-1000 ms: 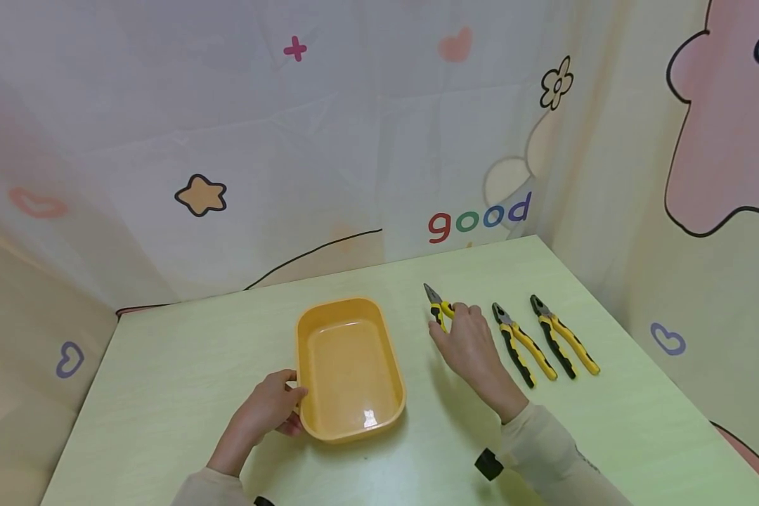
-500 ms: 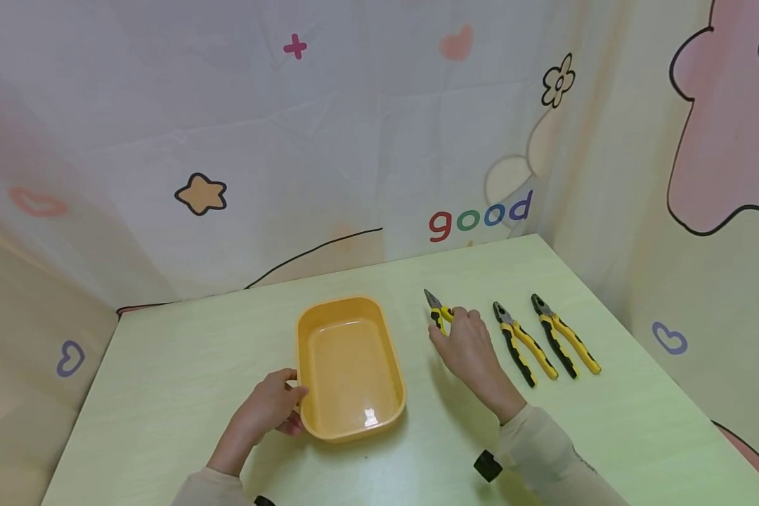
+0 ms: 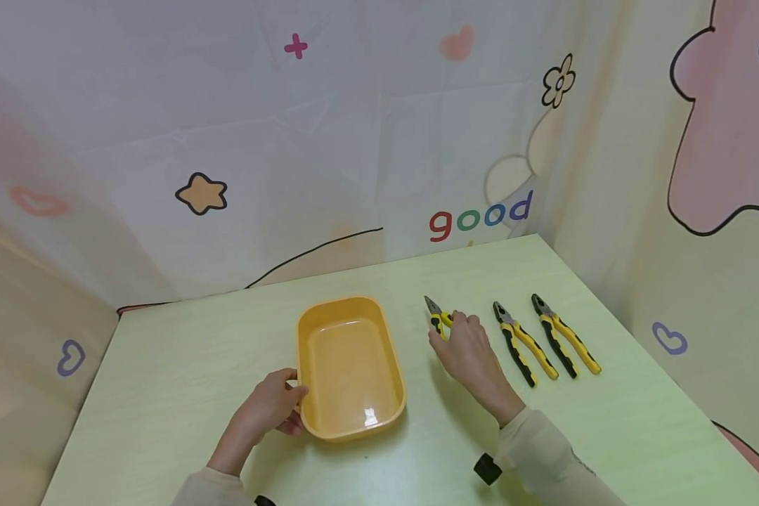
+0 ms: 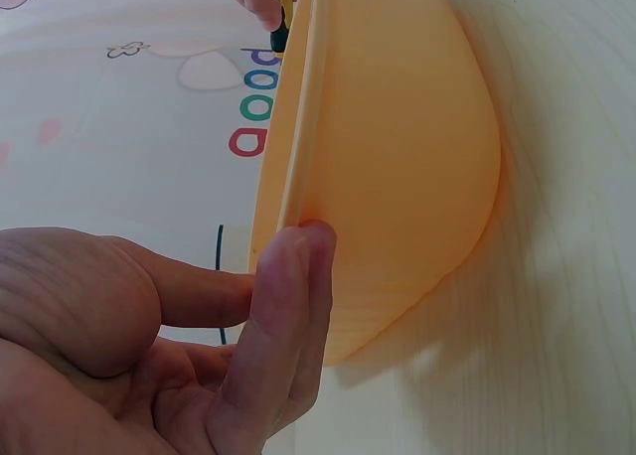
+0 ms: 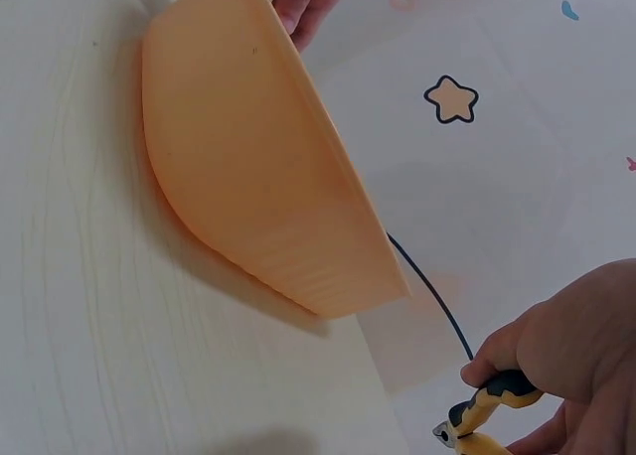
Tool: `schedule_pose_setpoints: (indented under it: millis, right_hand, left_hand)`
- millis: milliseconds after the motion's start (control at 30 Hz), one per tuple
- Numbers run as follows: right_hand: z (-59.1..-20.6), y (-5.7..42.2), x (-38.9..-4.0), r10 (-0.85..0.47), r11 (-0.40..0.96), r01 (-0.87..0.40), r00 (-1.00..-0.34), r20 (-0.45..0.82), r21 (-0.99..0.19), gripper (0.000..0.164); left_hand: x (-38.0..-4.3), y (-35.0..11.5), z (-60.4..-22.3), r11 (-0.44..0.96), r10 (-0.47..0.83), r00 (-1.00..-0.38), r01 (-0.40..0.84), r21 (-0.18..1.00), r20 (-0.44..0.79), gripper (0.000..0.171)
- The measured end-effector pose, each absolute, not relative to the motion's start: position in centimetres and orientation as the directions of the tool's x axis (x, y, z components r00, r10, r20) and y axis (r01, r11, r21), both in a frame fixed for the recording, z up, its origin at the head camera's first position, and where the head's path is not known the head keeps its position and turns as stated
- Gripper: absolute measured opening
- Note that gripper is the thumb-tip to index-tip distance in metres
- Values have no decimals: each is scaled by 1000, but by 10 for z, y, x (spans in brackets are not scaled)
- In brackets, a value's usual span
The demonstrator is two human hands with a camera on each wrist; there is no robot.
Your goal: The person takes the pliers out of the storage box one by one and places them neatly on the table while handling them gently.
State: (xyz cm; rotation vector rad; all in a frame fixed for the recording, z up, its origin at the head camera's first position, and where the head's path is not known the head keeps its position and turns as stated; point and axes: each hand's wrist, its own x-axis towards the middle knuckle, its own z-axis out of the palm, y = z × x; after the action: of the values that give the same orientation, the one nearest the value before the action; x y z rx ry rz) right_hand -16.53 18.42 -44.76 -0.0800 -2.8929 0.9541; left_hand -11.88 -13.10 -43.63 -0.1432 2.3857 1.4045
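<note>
My left hand [image 3: 268, 404] pinches the left rim of a yellow plastic tray [image 3: 351, 429], thumb over the rim and fingers against the outer wall in the left wrist view. Right of the tray, my right hand [image 3: 471, 358] grips long-nose pliers [image 3: 435, 309] by their yellow-and-black handles. The pointed grey tip of these pliers faces the back of the table, while the palm hides most of the handles. In the right wrist view, thumb and fingers are on opposite handles of the pliers [image 5: 487, 400].
Two more pliers, one pair [image 3: 520, 341] nearer my right hand and another pair [image 3: 563, 334] farther right, lie on the pale green table [image 3: 183, 372]. A printed cloth backdrop [image 3: 278, 140] rises behind the table and along both sides.
My right hand and the long-nose pliers have shifted slightly toward me. The left hand and tray stay in place.
</note>
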Motion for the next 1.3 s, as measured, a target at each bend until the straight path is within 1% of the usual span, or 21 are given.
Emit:
schedule_pose_setpoints:
  millis: [233,467,567,767,1033,1300]
  right_hand:
    - [-452,184,-167,79,812,33,-995,54,-582,64]
    - [-457,183,-166,81,816,27,-994,67,-577,64]
    - [-459,181,-166,78,820,19,-994,78,-573,61]
    - [-463,178,-165,80,821,32,-995,60,-570,54]
    - [-466,176,-164,65,821,13,-995,72,-570,51]
    - [-469,175,-163,71,822,21,-995,65,-569,41]
  left_hand:
    - [-120,-132,-436,503,104,-928,-261,824,-358,35]
    - [-120,-133,-437,493,114,-929,-256,832,-353,36]
    - [-120,-133,-437,493,114,-929,-255,832,-352,36]
    - [-120,-133,-436,495,114,-928,-257,830,-356,36]
    - [-119,-132,-435,483,110,-929,-261,836,-354,35]
    - [-119,-133,-436,478,110,-929,-261,839,-352,36]
